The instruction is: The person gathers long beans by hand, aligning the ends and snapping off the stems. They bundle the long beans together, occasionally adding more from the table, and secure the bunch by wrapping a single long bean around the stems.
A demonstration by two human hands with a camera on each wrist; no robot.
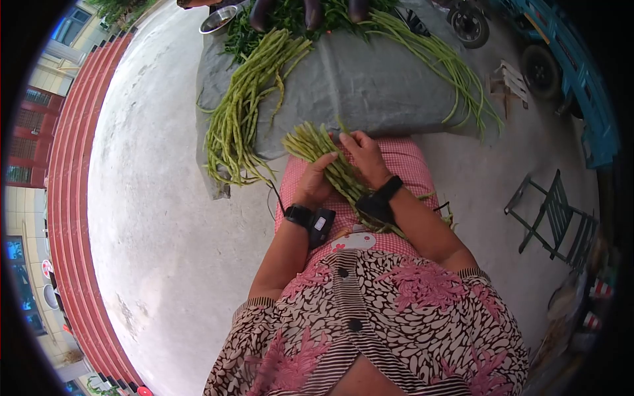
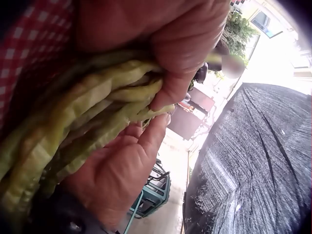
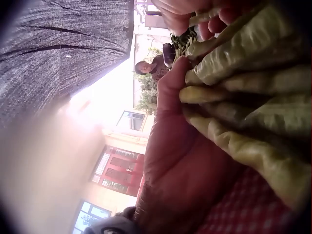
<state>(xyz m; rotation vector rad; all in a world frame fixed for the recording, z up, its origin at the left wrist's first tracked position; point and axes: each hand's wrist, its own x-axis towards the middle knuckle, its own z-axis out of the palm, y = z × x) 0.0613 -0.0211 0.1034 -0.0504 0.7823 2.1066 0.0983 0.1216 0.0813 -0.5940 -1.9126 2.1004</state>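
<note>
A bundle of yellowish-green long beans (image 1: 307,142) lies slantwise over the person's lap, its ends fanned towards the table. My left hand (image 1: 314,181) grips the bundle from the side, thumb across the top. At the bundle's far side, my right hand (image 1: 365,158) pinches a single long bean (image 3: 204,18) between thumb and fingers. In the left wrist view the right hand (image 2: 117,170) is close beside the bundled beans (image 2: 80,109). The lower ends of the bundle run under the right forearm.
A grey-covered table (image 1: 370,86) in front carries a loose heap of long beans (image 1: 241,109), thinner green beans (image 1: 442,56), eggplants (image 1: 312,13) and leafy greens. A metal bowl (image 1: 218,20) stands at its back left. A folding stool (image 1: 555,221) is at the right. Another person (image 3: 153,68) is across the table.
</note>
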